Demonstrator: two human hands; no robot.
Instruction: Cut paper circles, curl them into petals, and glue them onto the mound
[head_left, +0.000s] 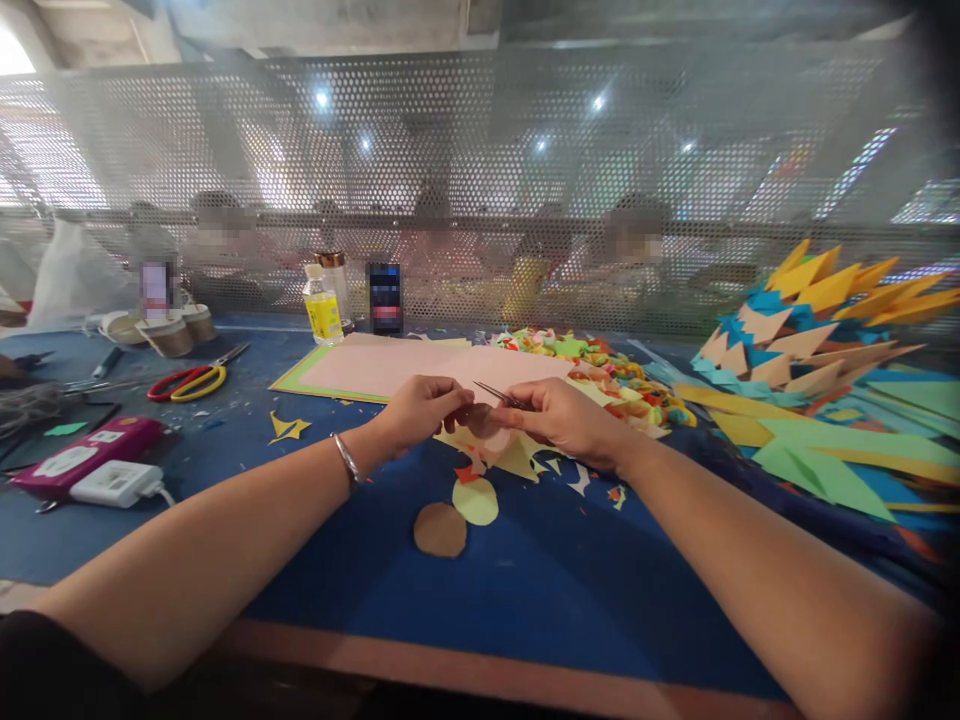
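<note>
Between the fingertips of my left hand (pixel 427 408) is the edge of a brown paper disc (pixel 487 425). My right hand (pixel 559 415) grips a slim pointed metal tool (pixel 493 392), its tips directed left above the disc. Whether this is small scissors or tweezers I cannot tell. The right fingers also seem to touch the disc's right side. Below the hands, a pale yellow paper circle (pixel 475 502) and a brown cardboard circle (pixel 440 530) lie on the blue table (pixel 525 590). Cut paper scraps (pixel 469 470) are scattered around them.
Pink sheets (pixel 375 365) lie behind my hands, beside a heap of colourful paper pieces (pixel 600 370). Folded paper spikes (pixel 802 330) and strips (pixel 810 450) fill the right. On the left are scissors (pixel 187 385), a magenta device (pixel 90 455) and cups (pixel 169 335). A bottle (pixel 322 308) and phone (pixel 385 298) stand behind.
</note>
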